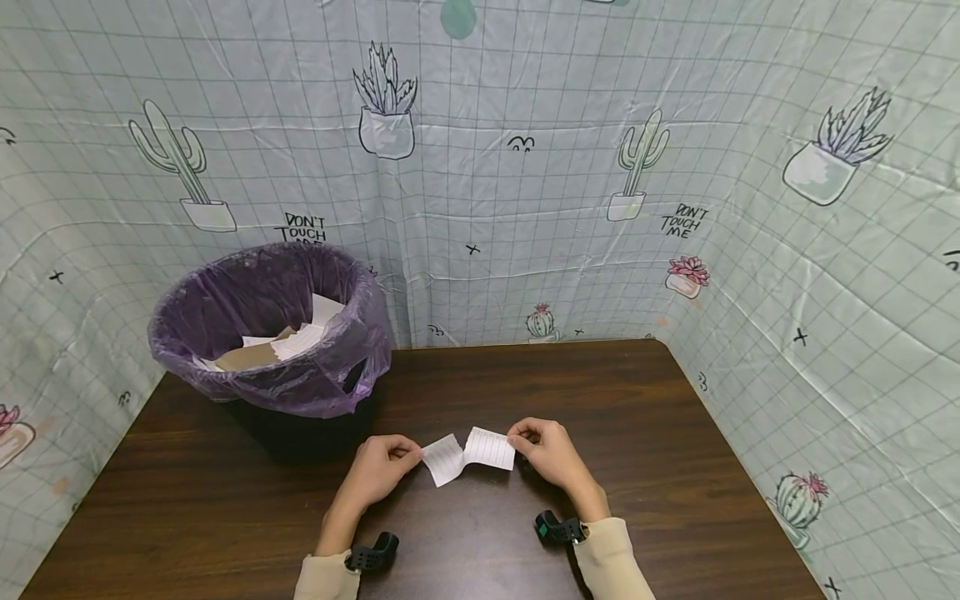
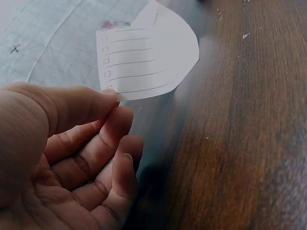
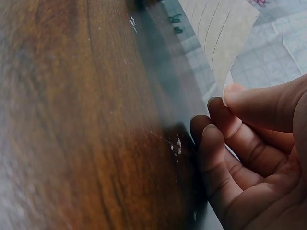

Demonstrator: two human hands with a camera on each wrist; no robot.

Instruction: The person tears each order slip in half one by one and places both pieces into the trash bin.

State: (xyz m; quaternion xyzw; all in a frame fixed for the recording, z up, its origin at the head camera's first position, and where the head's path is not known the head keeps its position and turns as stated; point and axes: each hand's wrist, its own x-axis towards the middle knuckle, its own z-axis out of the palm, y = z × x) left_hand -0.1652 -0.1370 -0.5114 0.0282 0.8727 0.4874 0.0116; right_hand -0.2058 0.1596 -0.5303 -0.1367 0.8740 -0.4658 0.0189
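A small piece of lined paper is stretched between the two hands above the table. A tear runs into it from the far edge, dividing it into a left part (image 1: 444, 461) and a right part (image 1: 491, 448). The parts meet at a narrow spot near the middle; whether they are still joined there I cannot tell. My left hand (image 1: 384, 468) pinches the left part's outer edge between thumb and finger; printed lines and small checkboxes (image 2: 107, 61) show on it in the left wrist view. With thumb and fingertip, my right hand (image 1: 551, 452) pinches the right part's outer edge.
A black bin (image 1: 300, 429) with a purple liner (image 1: 367, 321) stands at the table's back left, holding white paper scraps (image 1: 302, 340) and a brown piece (image 1: 247, 357). Behind the dark wooden table (image 1: 600, 383) hangs a cactus-printed cloth (image 1: 480, 192). Black bands sit on both wrists.
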